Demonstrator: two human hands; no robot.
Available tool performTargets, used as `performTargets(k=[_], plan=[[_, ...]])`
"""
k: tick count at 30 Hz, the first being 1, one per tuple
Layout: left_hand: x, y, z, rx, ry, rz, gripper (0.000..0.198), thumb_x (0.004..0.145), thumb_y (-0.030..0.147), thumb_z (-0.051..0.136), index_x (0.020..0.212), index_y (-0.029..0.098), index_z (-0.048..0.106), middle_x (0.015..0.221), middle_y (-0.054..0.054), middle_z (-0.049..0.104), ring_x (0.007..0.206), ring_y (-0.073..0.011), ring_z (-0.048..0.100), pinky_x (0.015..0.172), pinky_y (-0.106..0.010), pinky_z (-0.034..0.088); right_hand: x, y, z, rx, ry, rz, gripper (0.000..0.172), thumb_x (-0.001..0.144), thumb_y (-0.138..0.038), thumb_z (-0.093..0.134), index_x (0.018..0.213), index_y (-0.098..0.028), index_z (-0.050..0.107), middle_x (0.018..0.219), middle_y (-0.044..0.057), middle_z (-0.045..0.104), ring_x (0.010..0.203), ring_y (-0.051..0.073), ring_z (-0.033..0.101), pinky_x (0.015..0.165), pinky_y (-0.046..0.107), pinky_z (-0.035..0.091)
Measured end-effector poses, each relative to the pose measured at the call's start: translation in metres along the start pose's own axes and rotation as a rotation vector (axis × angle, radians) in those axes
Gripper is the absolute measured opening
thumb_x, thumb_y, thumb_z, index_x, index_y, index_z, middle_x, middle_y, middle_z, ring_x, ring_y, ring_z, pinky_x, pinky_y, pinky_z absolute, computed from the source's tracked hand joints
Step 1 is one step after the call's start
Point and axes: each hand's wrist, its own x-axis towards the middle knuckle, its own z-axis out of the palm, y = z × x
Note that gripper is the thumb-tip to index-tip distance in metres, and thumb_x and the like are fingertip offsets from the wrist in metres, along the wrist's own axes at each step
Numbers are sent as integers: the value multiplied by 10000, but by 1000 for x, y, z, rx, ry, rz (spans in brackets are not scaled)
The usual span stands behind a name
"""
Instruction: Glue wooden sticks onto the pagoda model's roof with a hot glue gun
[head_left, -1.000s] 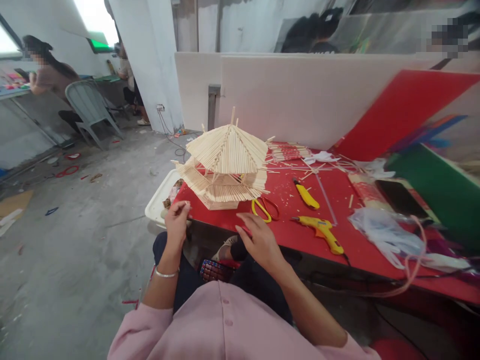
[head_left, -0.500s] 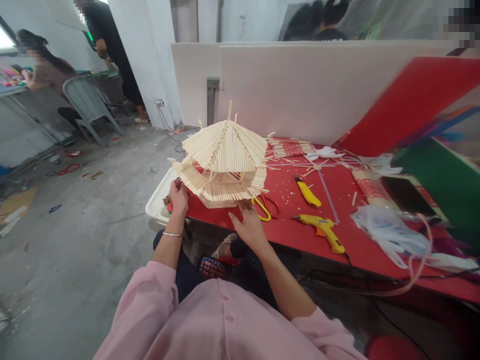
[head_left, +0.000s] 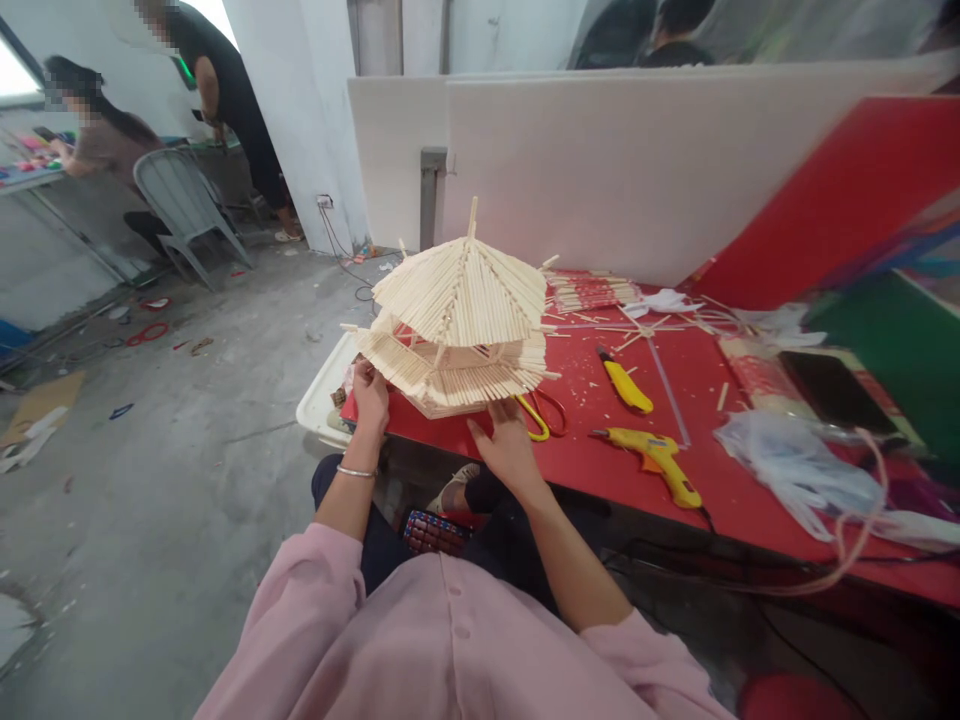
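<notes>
The step in hand looked to be handling the two-tiered, pale wooden-stick pavilion model, which sat at the near left edge of the red-topped table. The left hand was at its left side, fingers curled near the lower eave; whether they were clamped on it could not be told. The right hand was at the near side, its thumb spread apart from the fingers, whose tips were hidden under the eave. Any turn or lift from there would call, in my judgement, for even support low on the base, since the thin projecting sticks could snap.

Just right of the model lay scissors with yellow and red handles, then a yellow utility knife and a yellow glue gun, with a crumpled clear plastic bag farther right. Loose sticks littered the back. A white plastic tub showed beyond the left edge. Large white boards stood behind, and across the scrap-strewn concrete floor one person sat near a grey plastic chair while another, in black, stood.
</notes>
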Motion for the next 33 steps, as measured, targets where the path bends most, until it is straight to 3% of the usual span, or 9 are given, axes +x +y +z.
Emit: performTargets(k=[7, 12, 16, 18, 23, 26, 28, 30, 33], plan=[[-28, -2, -7, -29, -19, -41, 418, 656, 472, 766, 877, 217, 519, 726, 34, 612, 545, -99, 577, 483, -226, 481, 7, 18, -9, 14, 26, -19, 371, 895, -319, 570, 1222, -160, 641, 1310, 196, 635, 1308, 338, 547, 1087, 586, 474], [-54, 5, -15, -5, -51, -67, 435, 685, 493, 809, 907, 208, 565, 803, 26, 640, 663, -95, 610, 552, -214, 517, 7, 16, -17, -8, 35, -31, 344, 896, -267, 554, 1206, -151, 648, 1265, 183, 664, 1254, 307, 600, 1031, 509, 534], [-62, 12, -32, -2, 4, -71, 406, 702, 478, 804, 840, 208, 534, 808, 40, 624, 681, -75, 593, 605, -199, 539, -11, 25, -52, -78, 44, 3, 355, 952, -284, 514, 1278, -196, 624, 1327, 135, 656, 1248, 230, 610, 1049, 375, 518], [-61, 19, -43, -10, 101, -43, 381, 671, 432, 820, 818, 193, 562, 826, 23, 653, 668, -75, 611, 576, -186, 520, -25, 40, -80, -152, 97, 97, 345, 957, -284, 495, 1272, -224, 625, 1314, 132, 663, 1215, 233, 620, 1029, 374, 516], [-58, 54, -60, -62, 243, 76, 304, 622, 309, 847, 793, 188, 626, 780, 33, 641, 627, -71, 625, 493, -156, 450, -60, 92, -146, -387, 270, 441, 209, 796, -248, 589, 964, -181, 693, 1029, 256, 670, 956, 353, 641, 773, 507, 515], [-61, 85, -58, -96, 266, 162, 302, 629, 298, 861, 828, 195, 659, 776, 23, 669, 650, -98, 659, 476, -163, 458, -64, 112, -165, -428, 208, 541, 111, 708, -321, 629, 713, -210, 642, 661, 174, 589, 656, 338, 601, 556, 477, 436], [-62, 106, -52, -115, 234, 215, 315, 641, 327, 867, 854, 189, 680, 770, 0, 701, 675, -126, 694, 479, -181, 483, -59, 116, -171, -425, 138, 574, 158, 656, -371, 642, 588, -262, 551, 521, 108, 494, 515, 312, 534, 475, 449, 370], [-62, 127, -45, -125, 117, 260, 281, 677, 349, 862, 841, 187, 701, 776, -24, 731, 669, -137, 711, 474, -196, 500, -51, 115, -177, -399, 70, 585, 213, 629, -381, 637, 531, -300, 465, 454, 62, 429, 433, 284, 486, 448, 434, 351], [-59, 153, -35, -141, -74, 311, 210, 731, 351, 850, 824, 199, 739, 782, -33, 749, 670, -137, 718, 484, -204, 526, -44, 106, -191, -343, 0, 562, 221, 661, -377, 619, 545, -322, 439, 466, 64, 485, 434, 284, 532, 475, 428, 411]])
